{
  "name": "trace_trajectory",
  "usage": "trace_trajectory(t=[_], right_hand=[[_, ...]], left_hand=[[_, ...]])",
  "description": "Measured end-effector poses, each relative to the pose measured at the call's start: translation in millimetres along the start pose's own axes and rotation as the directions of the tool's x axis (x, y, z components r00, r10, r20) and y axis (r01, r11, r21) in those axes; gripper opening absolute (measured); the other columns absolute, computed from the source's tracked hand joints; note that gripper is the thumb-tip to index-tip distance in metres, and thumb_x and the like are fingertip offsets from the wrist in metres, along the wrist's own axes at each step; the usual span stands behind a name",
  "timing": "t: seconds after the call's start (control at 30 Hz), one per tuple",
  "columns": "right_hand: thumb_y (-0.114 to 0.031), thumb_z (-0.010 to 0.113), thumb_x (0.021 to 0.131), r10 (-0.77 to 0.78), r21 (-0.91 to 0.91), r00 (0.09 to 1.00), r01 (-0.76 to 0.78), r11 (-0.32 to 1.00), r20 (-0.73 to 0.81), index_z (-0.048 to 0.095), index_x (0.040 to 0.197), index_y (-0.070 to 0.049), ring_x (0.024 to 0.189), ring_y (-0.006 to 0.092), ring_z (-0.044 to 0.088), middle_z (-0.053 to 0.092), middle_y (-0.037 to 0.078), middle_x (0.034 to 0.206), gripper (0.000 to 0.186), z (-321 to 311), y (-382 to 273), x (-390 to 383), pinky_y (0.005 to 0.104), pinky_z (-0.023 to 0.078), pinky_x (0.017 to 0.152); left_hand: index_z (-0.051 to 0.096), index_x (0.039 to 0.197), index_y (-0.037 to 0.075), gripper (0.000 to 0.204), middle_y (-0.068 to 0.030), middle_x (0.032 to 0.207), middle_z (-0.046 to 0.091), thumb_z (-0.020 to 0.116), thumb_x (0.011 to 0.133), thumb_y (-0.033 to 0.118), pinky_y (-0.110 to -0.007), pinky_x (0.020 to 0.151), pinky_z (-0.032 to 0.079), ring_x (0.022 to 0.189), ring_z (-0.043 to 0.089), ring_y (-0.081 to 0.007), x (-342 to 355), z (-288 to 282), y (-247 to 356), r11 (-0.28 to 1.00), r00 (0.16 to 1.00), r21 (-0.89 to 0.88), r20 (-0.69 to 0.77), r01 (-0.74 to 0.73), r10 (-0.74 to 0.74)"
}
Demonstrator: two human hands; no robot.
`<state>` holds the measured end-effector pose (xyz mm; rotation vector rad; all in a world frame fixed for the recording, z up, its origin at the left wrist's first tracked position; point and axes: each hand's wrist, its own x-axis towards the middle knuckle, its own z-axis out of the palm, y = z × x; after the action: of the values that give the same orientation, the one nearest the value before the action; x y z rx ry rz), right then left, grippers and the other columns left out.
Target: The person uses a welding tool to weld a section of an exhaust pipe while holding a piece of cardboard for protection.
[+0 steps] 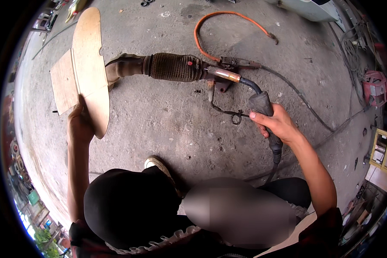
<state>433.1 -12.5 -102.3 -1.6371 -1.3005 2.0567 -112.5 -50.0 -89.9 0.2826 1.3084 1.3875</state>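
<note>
In my left hand [80, 124] is a plywood hand shield [89, 60], gripped low at its inner edge. The shield has a long curved board with a smaller square board joined to it. My right hand [281, 124] is wrapped round the black handle of a welding torch [261, 103]. The torch's copper-coloured nozzle [228, 75] points left, over the flange end of an exhaust pipe [174, 67]. This pipe lies across the concrete floor, with a ribbed flexible section in its middle. Its left end goes behind the shield. A sensor with a short black wire [211, 92] hangs off the flange.
A ground clamp [241, 63] sits at the flange, with an orange cable [206, 21] curving beyond it. Dark cable [301, 92] runs right across the concrete floor [159, 124]. At the right stand a red frame [375, 88] and a yellow frame [382, 148]. My shoe [157, 163] is close in front.
</note>
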Motion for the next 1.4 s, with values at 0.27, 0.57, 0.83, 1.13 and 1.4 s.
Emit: trace_trajectory(t=[0.27, 0.57, 0.83, 1.13, 1.4], right_hand=[[-0.030, 0.071, 0.084, 0.138, -0.052, 0.962, -0.155, 0.987, -0.236, 0.059, 0.088, -0.003, 0.049, 0.0076, 0.049, 0.053, -0.001, 0.064, 0.030, 20.3, -21.3, -19.9, 0.0252, 0.040, 0.046], [-0.027, 0.070, 0.085, 0.271, -0.165, 0.910, -0.334, 0.928, -0.314, 0.059, 0.087, -0.003, 0.050, 0.0072, 0.048, 0.052, -0.001, 0.062, 0.026, 25.0, -74.5, -36.6, 0.0252, 0.039, 0.047], [-0.021, 0.069, 0.085, 0.148, -0.162, 0.963, -0.187, 0.969, -0.227, 0.060, 0.092, -0.001, 0.050, 0.0054, 0.046, 0.053, -0.001, 0.064, 0.024, 40.6, -59.7, -5.5, 0.0242, 0.036, 0.046], [-0.023, 0.072, 0.083, 0.113, -0.031, 0.967, -0.124, 0.992, -0.227, 0.059, 0.082, -0.002, 0.048, 0.0049, 0.045, 0.052, -0.003, 0.061, 0.024, 34.2, -31.5, 32.2, 0.0238, 0.035, 0.043], [-0.024, 0.072, 0.082, 0.021, -0.059, 0.968, -0.037, 0.998, -0.249, 0.059, 0.081, -0.003, 0.047, 0.0052, 0.045, 0.052, -0.002, 0.059, 0.025, 40.3, -18.5, 35.3, 0.0236, 0.035, 0.042]], left_hand=[[0.045, 0.131, -0.003, 0.041, -0.0150, 0.124, 0.058, 0.045, 0.101, 0.026, -0.040, 0.098, 0.045, 0.113, 0.057, -0.0243, 53.1, -19.1, 16.7, 0.996, 0.983, -0.080, 0.184, 0.040, -0.024], [0.051, 0.123, -0.003, 0.033, -0.0120, 0.119, 0.059, 0.046, 0.100, 0.020, -0.033, 0.096, 0.045, 0.110, 0.057, -0.0167, 66.9, 57.5, 11.2, 1.000, 0.978, 0.009, 0.209, 0.018, -0.020], [0.050, 0.128, -0.006, 0.037, -0.0141, 0.128, 0.055, 0.048, 0.099, 0.018, -0.030, 0.098, 0.045, 0.115, 0.055, -0.0160, 123.5, 96.6, 23.6, 0.982, 0.989, 0.187, 0.151, -0.026, -0.003], [0.045, 0.136, -0.001, 0.041, -0.0105, 0.138, 0.047, 0.035, 0.103, 0.020, -0.032, 0.110, 0.028, 0.126, 0.043, -0.0170, 85.8, 71.3, 27.6, 0.687, 0.924, 0.624, 0.319, -0.371, 0.209], [0.050, 0.129, -0.006, 0.040, -0.0146, 0.115, 0.061, 0.047, 0.100, 0.021, -0.026, 0.091, 0.048, 0.104, 0.060, -0.0152, 55.1, 64.3, 13.5, 0.945, 0.991, 0.320, 0.127, -0.071, 0.031]])
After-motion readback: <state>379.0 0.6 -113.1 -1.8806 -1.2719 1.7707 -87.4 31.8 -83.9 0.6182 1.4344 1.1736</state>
